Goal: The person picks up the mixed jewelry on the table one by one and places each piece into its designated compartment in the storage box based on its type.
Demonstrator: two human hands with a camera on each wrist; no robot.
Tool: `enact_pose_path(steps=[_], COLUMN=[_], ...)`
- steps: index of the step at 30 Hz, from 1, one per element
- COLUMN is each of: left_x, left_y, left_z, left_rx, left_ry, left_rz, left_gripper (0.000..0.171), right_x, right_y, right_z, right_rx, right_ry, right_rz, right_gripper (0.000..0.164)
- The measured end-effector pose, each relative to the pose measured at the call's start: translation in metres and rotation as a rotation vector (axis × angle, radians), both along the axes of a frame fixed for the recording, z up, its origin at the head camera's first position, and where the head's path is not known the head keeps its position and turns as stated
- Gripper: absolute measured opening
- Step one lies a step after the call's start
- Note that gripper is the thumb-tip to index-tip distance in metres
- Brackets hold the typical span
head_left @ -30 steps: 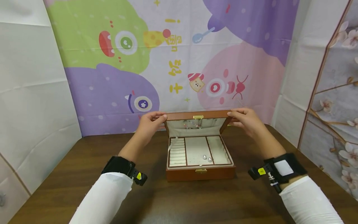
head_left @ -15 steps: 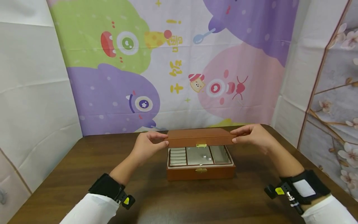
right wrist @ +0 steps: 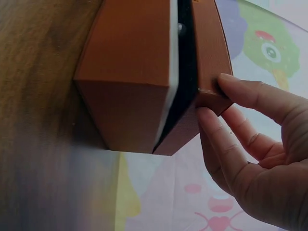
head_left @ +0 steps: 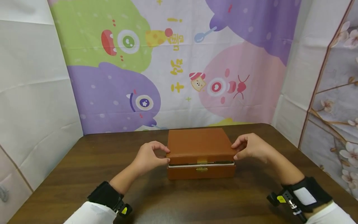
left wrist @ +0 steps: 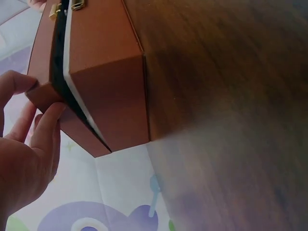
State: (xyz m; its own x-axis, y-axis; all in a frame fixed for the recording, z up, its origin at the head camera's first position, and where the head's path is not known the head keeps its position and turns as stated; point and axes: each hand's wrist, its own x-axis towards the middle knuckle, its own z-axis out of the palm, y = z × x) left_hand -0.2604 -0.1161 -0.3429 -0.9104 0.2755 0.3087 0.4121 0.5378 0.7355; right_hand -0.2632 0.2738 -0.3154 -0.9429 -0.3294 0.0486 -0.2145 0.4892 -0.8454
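A brown leather jewelry box (head_left: 179,173) stands on the table with its lid (head_left: 197,141) lowered almost onto the base. A narrow gap runs along the front, where the cream inner rim (left wrist: 73,86) shows. My left hand (head_left: 148,158) holds the lid's front left corner between thumb and fingers. At the front right corner, my right hand (head_left: 253,148) grips the lid the same way. A gold clasp (head_left: 202,169) is on the base's front. Through the gap, the right wrist view shows one small pearly piece (right wrist: 181,30); the rest of the inside is hidden.
The dark wooden table (head_left: 201,200) extends around the box. Behind it hangs a cartoon-printed cloth (head_left: 179,115), with a white cloth wall (head_left: 36,93) on the left and a flowered panel (head_left: 332,124) on the right.
Both hands have swung the lid forward and down from standing open, covering the ring rolls, compartments and two pearly pieces. The base has stayed in place.
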Motion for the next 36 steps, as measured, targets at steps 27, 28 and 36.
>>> enact_pose_path(steps=[27, 28, 36], left_x=[0.010, 0.010, 0.009], left_y=[0.059, 0.062, 0.070], left_z=[0.009, 0.008, 0.006], left_rx=[-0.581, -0.619, -0.697], left_ry=[0.496, 0.502, 0.540], left_rz=[-0.241, -0.229, -0.179], left_gripper=[0.051, 0.050, 0.045], right_x=[0.020, 0.020, 0.015], right_y=[-0.064, -0.067, -0.071], right_z=[-0.013, -0.014, -0.018], right_rx=[0.565, 0.580, 0.641], right_ry=[0.694, 0.702, 0.785], right_rz=[0.143, 0.149, 0.152], right_gripper=[0.053, 0.052, 0.041])
